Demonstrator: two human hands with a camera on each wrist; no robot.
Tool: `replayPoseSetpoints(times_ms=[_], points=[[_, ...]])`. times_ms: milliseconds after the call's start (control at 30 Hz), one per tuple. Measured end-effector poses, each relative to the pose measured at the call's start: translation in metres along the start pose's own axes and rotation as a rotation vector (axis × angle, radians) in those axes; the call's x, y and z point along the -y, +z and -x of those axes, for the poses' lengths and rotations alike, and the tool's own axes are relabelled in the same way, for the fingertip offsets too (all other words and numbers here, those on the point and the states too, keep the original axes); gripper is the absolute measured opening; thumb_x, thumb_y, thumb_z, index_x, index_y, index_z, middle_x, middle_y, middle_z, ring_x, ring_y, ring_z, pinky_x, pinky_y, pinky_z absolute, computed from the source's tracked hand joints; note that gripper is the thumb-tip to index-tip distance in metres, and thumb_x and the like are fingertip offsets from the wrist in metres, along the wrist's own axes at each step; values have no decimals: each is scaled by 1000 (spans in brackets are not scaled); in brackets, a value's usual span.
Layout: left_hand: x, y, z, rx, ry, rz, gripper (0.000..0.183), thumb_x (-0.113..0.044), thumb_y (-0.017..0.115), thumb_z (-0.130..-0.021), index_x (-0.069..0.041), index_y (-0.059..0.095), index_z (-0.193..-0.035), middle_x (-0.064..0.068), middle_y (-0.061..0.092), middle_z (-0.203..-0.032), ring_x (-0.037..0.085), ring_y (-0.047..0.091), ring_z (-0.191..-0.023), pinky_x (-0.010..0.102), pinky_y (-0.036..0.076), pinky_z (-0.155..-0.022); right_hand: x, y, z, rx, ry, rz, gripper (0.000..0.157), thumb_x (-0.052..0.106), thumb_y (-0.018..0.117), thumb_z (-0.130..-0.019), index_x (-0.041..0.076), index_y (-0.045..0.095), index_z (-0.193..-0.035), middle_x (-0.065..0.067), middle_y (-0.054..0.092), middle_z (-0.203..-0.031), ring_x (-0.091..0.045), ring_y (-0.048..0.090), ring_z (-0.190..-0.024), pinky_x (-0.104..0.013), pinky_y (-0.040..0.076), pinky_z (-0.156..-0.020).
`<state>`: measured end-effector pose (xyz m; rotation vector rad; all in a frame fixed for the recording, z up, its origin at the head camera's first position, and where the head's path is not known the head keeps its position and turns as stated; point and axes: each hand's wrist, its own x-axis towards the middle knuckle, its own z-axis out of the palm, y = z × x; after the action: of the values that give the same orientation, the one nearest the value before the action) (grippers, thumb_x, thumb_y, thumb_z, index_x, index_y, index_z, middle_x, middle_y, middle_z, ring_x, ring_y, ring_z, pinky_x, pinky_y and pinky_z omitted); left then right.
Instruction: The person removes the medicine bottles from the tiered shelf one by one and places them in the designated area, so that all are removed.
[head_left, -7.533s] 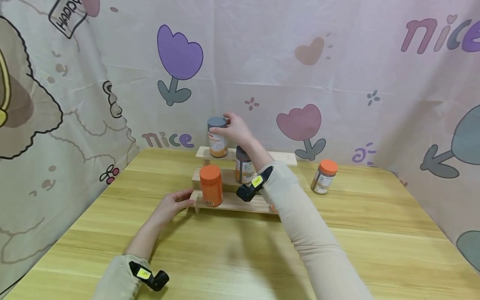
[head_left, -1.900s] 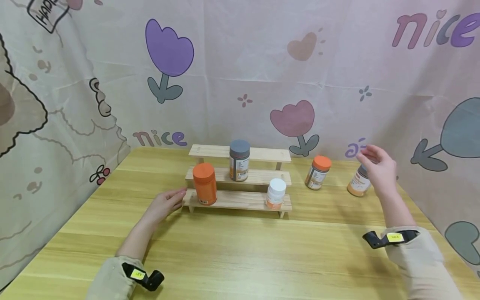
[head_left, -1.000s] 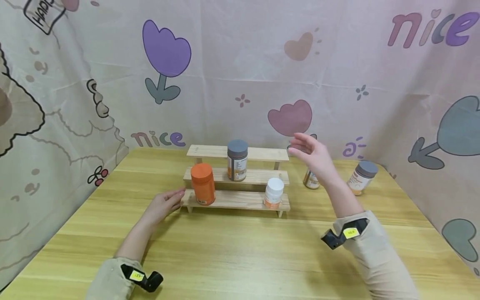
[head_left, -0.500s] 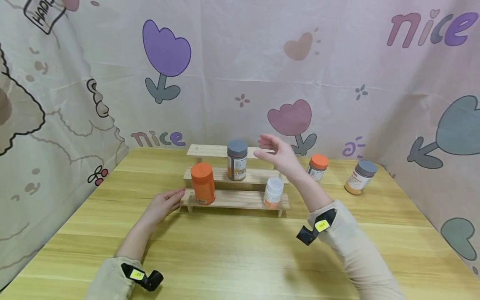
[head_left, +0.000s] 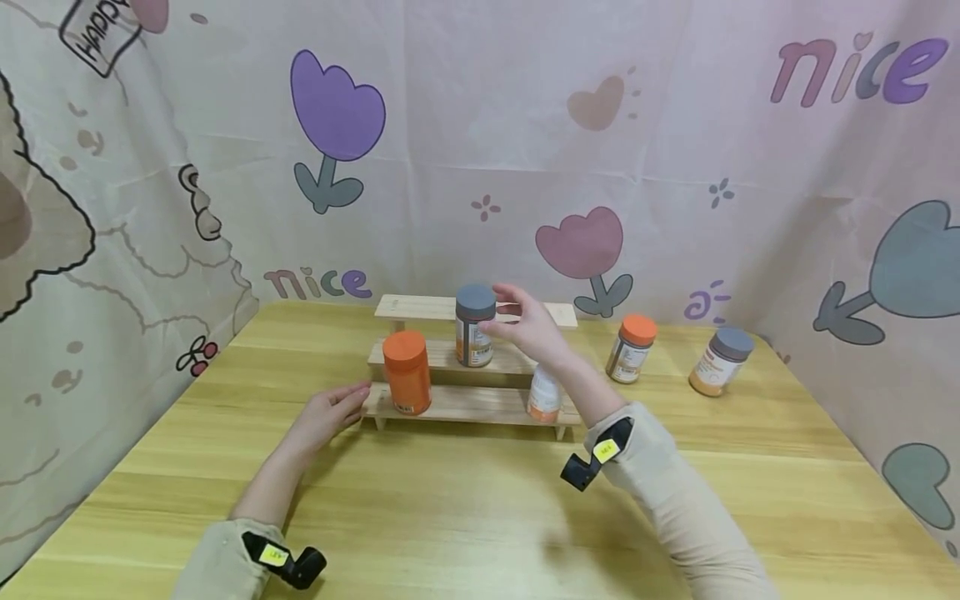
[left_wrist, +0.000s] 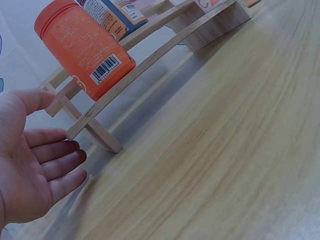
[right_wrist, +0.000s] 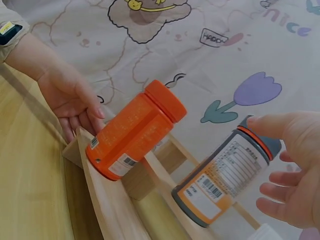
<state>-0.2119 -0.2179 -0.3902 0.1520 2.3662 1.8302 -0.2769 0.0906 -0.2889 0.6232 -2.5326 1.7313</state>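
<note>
My right hand [head_left: 528,327] reaches around the right side of a dark supplement bottle with a grey lid [head_left: 475,340], which stands upright on the middle step of a wooden shelf rack [head_left: 480,402]. In the right wrist view the thumb [right_wrist: 270,125] overlaps the lid while the other fingers curve loosely beside the bottle. My left hand [head_left: 326,418] lies at the rack's left end, fingers extended, fingertips right at the bottom step's edge. An orange bottle [head_left: 407,375] stands on the left of that step. A small white bottle [head_left: 543,396], partly hidden by my right wrist, stands on its right.
On the table [head_left: 450,508], right of the rack, stand an orange-lidded bottle [head_left: 632,350] and a second grey-lidded bottle [head_left: 720,363] with a white and orange label. A printed cloth [head_left: 480,125] hangs behind the table.
My right hand has carried the grey-lidded bottle from the top step to the table at right, released it, and moved left to the middle-step bottle. The left hand has stayed by the rack.
</note>
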Motion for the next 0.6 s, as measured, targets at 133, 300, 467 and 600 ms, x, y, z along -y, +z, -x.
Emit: replayPoseSetpoints(times_ms=[133, 300, 467, 600], points=[[0, -1, 0, -2, 4, 2, 62, -33, 45, -99, 13, 30, -138, 27, 26, -144, 38, 34, -128, 35, 38, -102, 0, 4, -3, 6, 4, 2, 69, 15, 73, -81, 8, 38, -140, -12, 48, -129, -26, 48, -116, -39, 47, -94], [1, -2, 0, 4, 11, 4, 60, -31, 44, -99, 12, 30, -138, 27, 26, -145, 37, 34, -129, 35, 38, -103, 2, 8, -5, -4, 23, -4, 71, 17, 73, -81, 10, 37, -141, -10, 47, -130, -24, 48, -115, -38, 48, -91], [1, -1, -1, 4, 10, -4, 60, -31, 44, -99, 12, 31, -138, 26, 26, -145, 38, 33, -129, 35, 38, -103, 4, 13, -7, -46, 17, 47, 68, 20, 74, -80, 9, 41, -139, -11, 51, -126, -23, 50, -112, -38, 49, -88], [1, -1, -1, 0, 6, 1, 59, -31, 44, -99, 13, 31, -137, 26, 26, -145, 37, 32, -129, 35, 37, -103, 6, 15, -8, -82, 10, 131, 66, 22, 74, -80, 8, 44, -136, -11, 54, -123, -24, 52, -110, -39, 49, -87]])
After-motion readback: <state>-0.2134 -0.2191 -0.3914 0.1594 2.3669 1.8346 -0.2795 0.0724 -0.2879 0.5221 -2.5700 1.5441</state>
